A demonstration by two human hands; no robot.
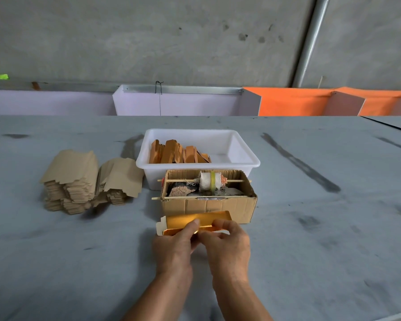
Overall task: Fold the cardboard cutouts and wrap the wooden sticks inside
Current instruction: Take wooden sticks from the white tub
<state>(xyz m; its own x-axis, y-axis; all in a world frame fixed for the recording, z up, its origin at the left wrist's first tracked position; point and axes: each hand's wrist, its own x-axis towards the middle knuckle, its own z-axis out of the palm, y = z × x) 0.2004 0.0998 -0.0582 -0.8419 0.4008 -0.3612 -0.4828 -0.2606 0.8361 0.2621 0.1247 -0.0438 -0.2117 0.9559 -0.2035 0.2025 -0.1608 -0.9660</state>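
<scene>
Head view: left hand (174, 245) and right hand (227, 244), side by side, both pinch the gold-faced, partly folded cardboard cutout (195, 222), its long axis running left-right just before the brown corrugated cardboard box (208, 206).

soft daylight, faint shadows, wide-angle distortion

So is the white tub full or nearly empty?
Partly filled: the white tub holds orange folded pieces on its left side; its right side is bare.
</scene>
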